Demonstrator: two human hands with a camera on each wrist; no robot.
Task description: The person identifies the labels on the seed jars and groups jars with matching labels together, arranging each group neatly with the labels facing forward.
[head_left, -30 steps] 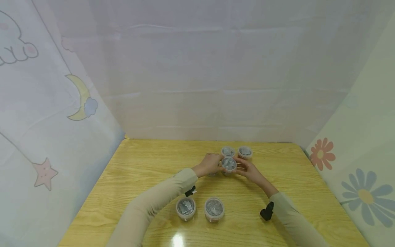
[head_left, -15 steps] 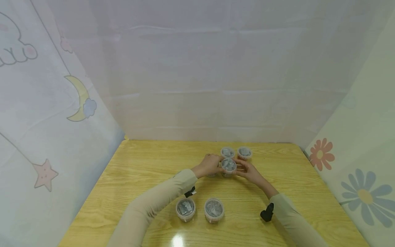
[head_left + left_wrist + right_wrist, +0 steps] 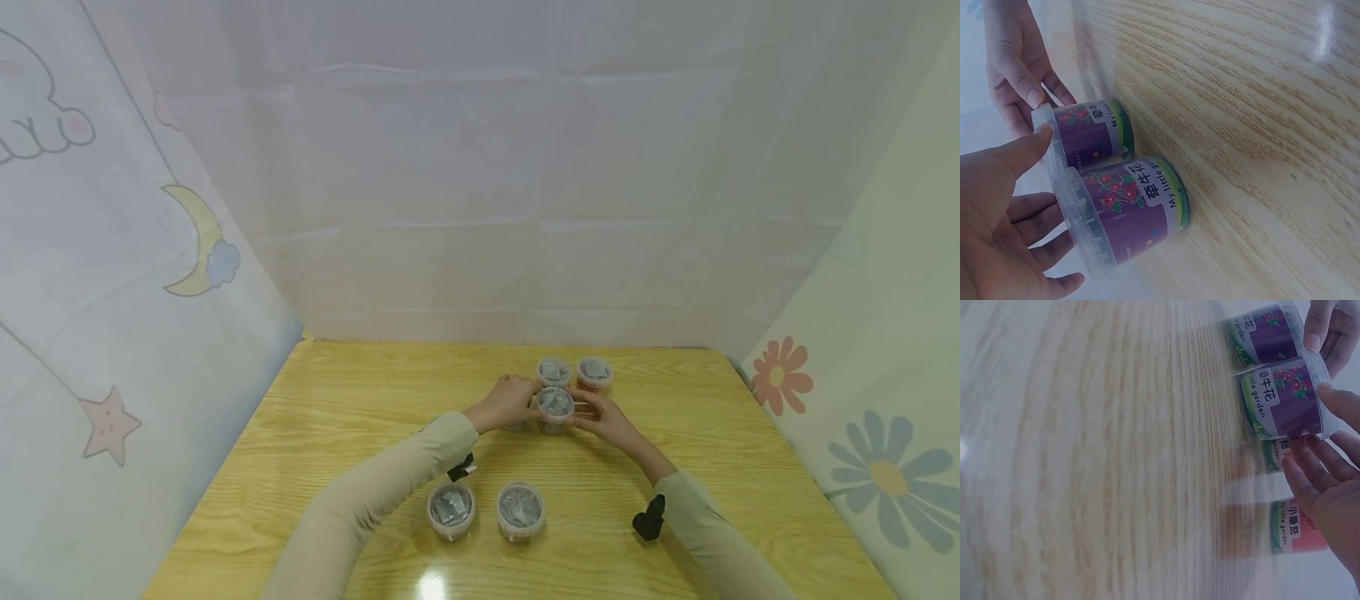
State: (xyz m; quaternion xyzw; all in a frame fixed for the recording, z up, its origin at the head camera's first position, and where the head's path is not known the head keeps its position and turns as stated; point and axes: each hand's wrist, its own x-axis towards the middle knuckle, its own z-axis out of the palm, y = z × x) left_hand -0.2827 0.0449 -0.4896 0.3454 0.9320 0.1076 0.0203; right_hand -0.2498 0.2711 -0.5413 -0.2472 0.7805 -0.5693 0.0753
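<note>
Two purple plastic tubs with clear lids, printed with flowers, stand side by side. In the head view my left hand [image 3: 508, 402] mostly covers the left purple tub [image 3: 1138, 209]. Seen from the left wrist, its fingers reach behind that tub's lid while the thumb touches the neighbouring lid's rim. My right hand [image 3: 606, 417] holds the right purple tub [image 3: 555, 405] near the lid, thumb on one side and fingers on the other. Behind it are two more tubs, a back left tub [image 3: 553, 371] and a back right tub [image 3: 595, 372] with a red label.
Nearer the person, a front left tub [image 3: 452, 510] and a front right tub [image 3: 521, 511] stand apart on the wooden table [image 3: 360, 375]. Printed cloth hangs around the table's back and sides. A black strap piece [image 3: 649, 518] hangs below the right sleeve.
The right purple tub has shifted very slightly towards the person. Both hands have stayed nearly still around the tubs; the other tubs have not moved.
</note>
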